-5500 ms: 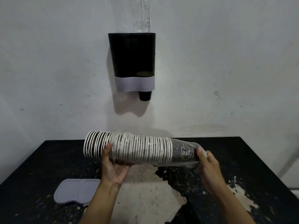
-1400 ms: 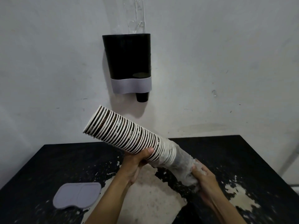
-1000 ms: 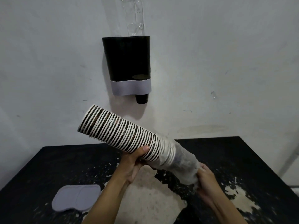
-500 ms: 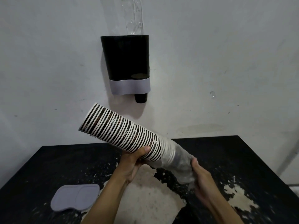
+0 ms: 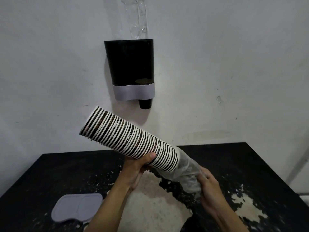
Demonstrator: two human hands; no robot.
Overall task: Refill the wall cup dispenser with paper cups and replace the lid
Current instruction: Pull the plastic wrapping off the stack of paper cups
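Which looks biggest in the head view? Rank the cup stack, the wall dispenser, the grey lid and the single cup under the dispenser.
1. cup stack, though nearest the camera
2. wall dispenser
3. grey lid
4. single cup

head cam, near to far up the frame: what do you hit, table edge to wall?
grey lid on the table → left hand gripping the cup stack → wall dispenser → clear plastic sleeve above it.
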